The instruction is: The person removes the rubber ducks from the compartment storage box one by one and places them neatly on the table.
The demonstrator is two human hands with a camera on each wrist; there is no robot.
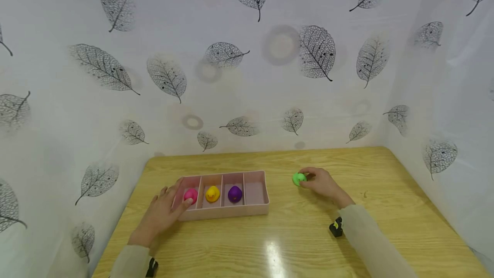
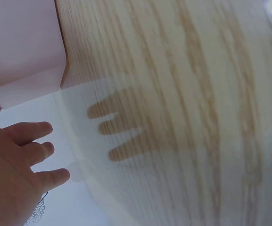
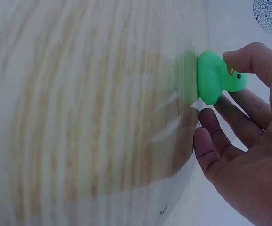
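A pink tray [image 1: 224,213] with a row of compartments lies on the wooden table. From the left, its compartments hold a pink rubber duck [image 1: 190,195], a yellow rubber duck [image 1: 212,194] and a purple rubber duck [image 1: 234,194]; the rightmost has none. My left hand [image 1: 164,211] holds the tray's left end, thumb reaching over the rim beside the pink duck, other fingers spread outside. To the right of the tray, my right hand [image 1: 322,182] pinches a green rubber duck [image 3: 211,77] between thumb and fingers. The duck's base is at the tabletop.
A pale curtain [image 1: 247,98] printed with dark leaves hangs behind the table and along both sides. The table [image 1: 308,243] extends in front of the tray and to the right of my right hand. Small black devices [image 1: 336,227] are by both wrists.
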